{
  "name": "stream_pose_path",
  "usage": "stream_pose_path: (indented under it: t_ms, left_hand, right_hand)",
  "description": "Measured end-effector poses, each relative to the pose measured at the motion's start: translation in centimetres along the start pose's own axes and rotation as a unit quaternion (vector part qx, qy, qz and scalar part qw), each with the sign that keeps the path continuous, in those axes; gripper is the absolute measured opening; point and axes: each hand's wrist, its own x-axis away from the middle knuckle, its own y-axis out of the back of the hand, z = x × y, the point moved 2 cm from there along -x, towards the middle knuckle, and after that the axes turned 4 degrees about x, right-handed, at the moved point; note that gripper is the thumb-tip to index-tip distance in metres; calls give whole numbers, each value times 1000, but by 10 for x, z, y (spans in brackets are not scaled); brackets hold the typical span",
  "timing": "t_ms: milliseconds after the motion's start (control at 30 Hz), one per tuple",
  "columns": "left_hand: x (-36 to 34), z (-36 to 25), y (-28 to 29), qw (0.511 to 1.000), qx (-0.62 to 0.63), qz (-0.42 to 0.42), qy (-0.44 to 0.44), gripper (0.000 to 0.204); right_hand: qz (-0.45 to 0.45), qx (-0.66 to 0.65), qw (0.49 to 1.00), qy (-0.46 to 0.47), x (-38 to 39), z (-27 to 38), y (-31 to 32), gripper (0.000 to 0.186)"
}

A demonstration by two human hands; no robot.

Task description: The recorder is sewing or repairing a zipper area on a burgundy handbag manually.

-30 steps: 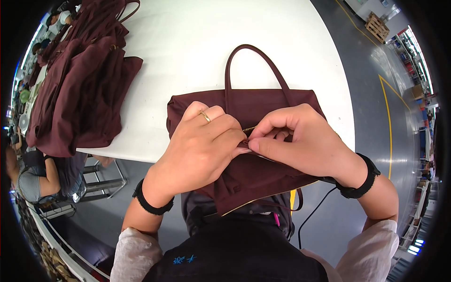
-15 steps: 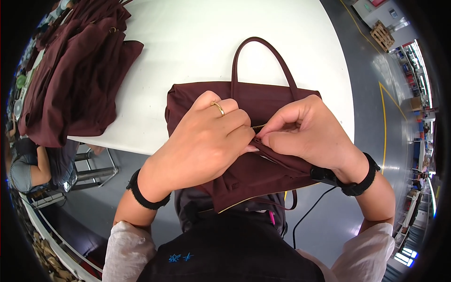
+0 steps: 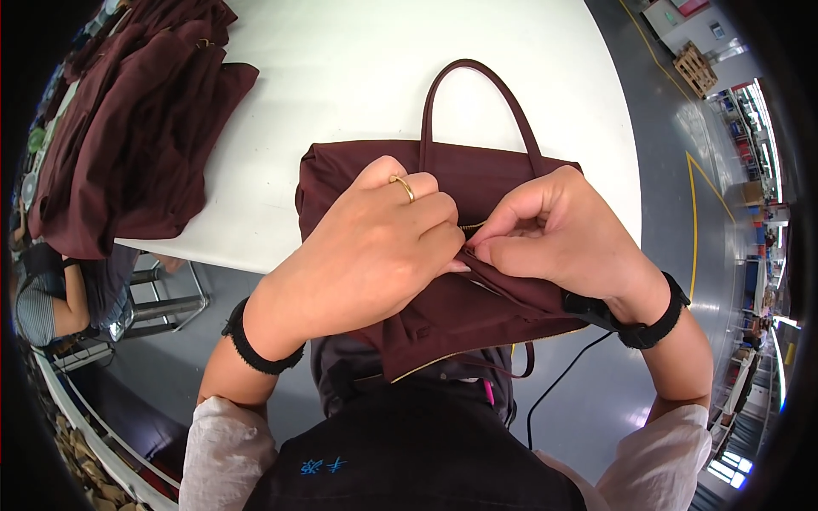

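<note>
A maroon fabric bag (image 3: 358,160) with an upright loop handle lies across the white table's near edge, its lower part hanging toward my lap. My left hand (image 3: 375,255), with a gold ring, is curled closed on the bag's fabric beside a gold zipper (image 3: 469,227) at the middle. My right hand (image 3: 571,247) pinches at the same spot, thumb and forefinger close to my left fingertips; whatever small part lies between them is mostly hidden. Below, a second gold zipper edge (image 3: 434,358) runs along the hanging fabric.
A heap of maroon bags (image 3: 128,136) covers the white table's (image 3: 324,60) left side. A seated person (image 3: 53,315) is at the lower left by a metal stool (image 3: 162,305). At right are grey floor with yellow lines, a wooden pallet (image 3: 694,66) and a black cable (image 3: 545,383).
Both hands and the bag have shifted slightly up in the picture, my right hand rising more at first. Both keep their closed hold at the zipper; the surroundings have drifted with the camera.
</note>
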Motion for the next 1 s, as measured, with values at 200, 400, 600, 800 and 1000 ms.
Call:
stream_pose_path:
  t_ms: [200, 400, 600, 800, 1000]
  left_hand:
    - [1, 5, -2, 1000, 7, 0, 0, 27]
    - [1, 7, -3, 1000, 29, 11, 4, 26]
    - [0, 8, -6, 999, 40, 18, 3, 23]
    - [0, 9, -9, 998, 46, 29, -16, 22]
    - [0, 10, -12, 999, 20, 31, -18, 22]
  right_hand:
    - [-12, 22, 1000, 4, -1, 2, -2, 7]
    - [12, 29, 999, 6, -4, -1, 0, 8]
    - [39, -2, 999, 12, -6, -4, 2, 8]
    - [66, 160, 980, 103, -12, 7, 3, 6]
    - [45, 273, 950, 144, -11, 10, -3, 7]
